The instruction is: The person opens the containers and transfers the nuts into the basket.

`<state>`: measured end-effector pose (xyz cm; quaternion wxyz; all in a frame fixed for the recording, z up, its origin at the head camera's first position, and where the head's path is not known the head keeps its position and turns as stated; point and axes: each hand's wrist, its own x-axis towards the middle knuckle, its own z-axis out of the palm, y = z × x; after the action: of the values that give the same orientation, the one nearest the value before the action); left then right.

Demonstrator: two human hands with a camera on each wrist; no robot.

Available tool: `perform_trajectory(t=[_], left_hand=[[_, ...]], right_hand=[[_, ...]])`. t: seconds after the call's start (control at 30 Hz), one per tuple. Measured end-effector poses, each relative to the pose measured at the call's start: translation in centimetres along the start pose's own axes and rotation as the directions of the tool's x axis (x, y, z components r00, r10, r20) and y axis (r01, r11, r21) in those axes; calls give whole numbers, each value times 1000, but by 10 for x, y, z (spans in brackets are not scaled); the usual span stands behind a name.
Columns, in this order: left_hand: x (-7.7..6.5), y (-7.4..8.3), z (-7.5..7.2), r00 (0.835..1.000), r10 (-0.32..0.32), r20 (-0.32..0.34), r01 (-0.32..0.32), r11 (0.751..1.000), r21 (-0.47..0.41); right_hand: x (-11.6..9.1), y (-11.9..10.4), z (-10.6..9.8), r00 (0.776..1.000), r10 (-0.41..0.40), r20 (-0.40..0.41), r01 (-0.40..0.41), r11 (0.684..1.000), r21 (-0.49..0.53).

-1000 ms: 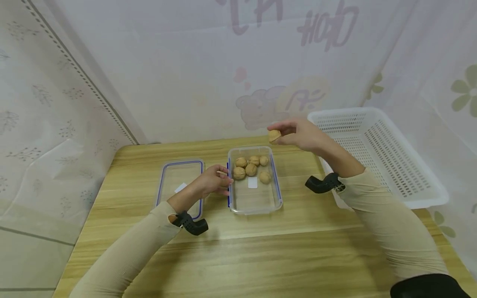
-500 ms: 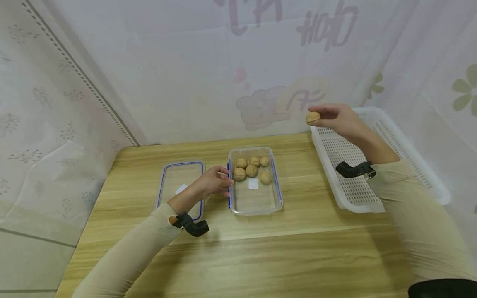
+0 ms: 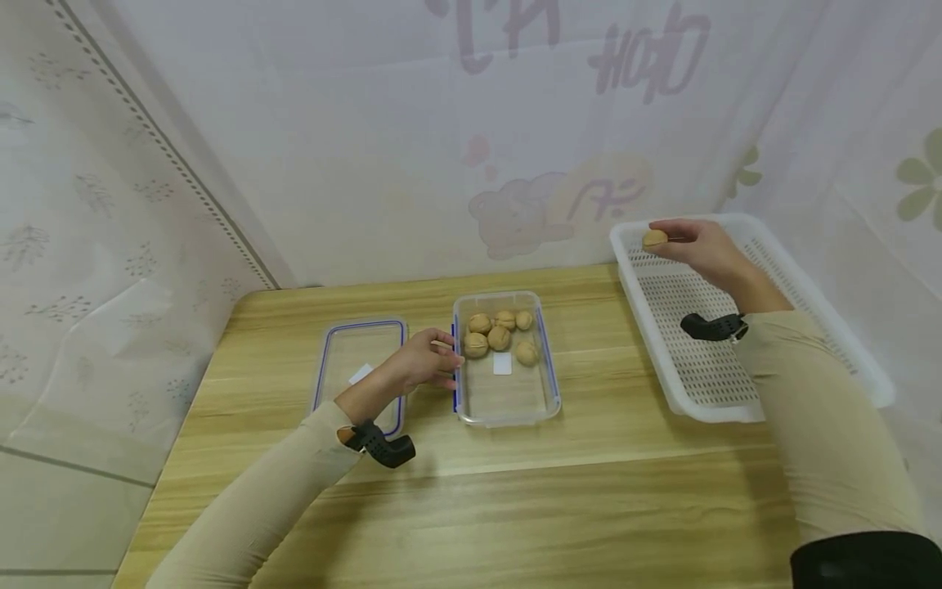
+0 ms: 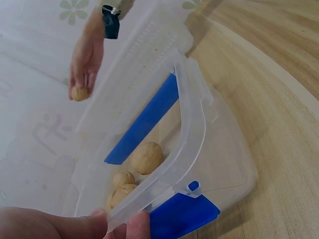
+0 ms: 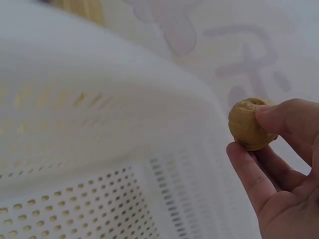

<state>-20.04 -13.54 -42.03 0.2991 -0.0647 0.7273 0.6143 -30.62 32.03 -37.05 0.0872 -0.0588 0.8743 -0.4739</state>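
Note:
A walnut (image 3: 654, 239) is pinched between the thumb and fingers of my right hand (image 3: 710, 252), above the far left part of a white perforated plastic basket (image 3: 680, 402). In the right wrist view, that walnut (image 5: 249, 124) shows whole at the fingertips, beside the basket's rim. My left hand (image 3: 427, 360) holds the left rim of a clear plastic food container (image 3: 508, 402) with blue side clips. Thumb and finger pinch the rim (image 4: 164, 181) in the left wrist view. Several walnuts (image 3: 499, 338) lie in the container's far half, around a small white label.
A clear lid (image 3: 361, 339) with a blue seal lies left of the container, partly under the left forearm. All stand on a wooden table (image 3: 471, 507). A printed white curtain (image 3: 353, 164) hangs behind the table's far edge and along both sides.
My right hand has carried the walnut rightward from near the container to above the basket, rising and then dropping slightly. The left hand has stayed at the container's rim.

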Motion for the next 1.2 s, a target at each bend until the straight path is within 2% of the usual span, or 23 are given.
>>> perform_trajectory(t=[0.17, 0.43, 0.67, 0.73, 0.87, 1.2], left_hand=[[0, 0, 0, 1000, -3, 1, 3, 1000, -3], [1, -1, 1, 1000, -5, -3, 5, 1000, -5], [0, 0, 2, 1000, -12, -10, 12, 1000, -7], [0, 0, 1, 1000, -8, -8, 8, 1000, -6], [0, 0, 0, 1000, -9, -2, 9, 1000, -10], [1, 0, 0, 1000, -6, 2, 6, 1000, -6]], right_hand=[[8, 17, 1, 999, 25, 29, -24, 999, -38], [17, 41, 10, 998, 57, 21, -53, 985, -164], [24, 55, 24, 995, 99, 21, -95, 984, -151], [26, 59, 26, 995, 103, 15, -99, 980, -175], [29, 64, 31, 996, 88, 7, -84, 971, -225], [34, 61, 40, 996, 88, 12, -82, 965, -250]])
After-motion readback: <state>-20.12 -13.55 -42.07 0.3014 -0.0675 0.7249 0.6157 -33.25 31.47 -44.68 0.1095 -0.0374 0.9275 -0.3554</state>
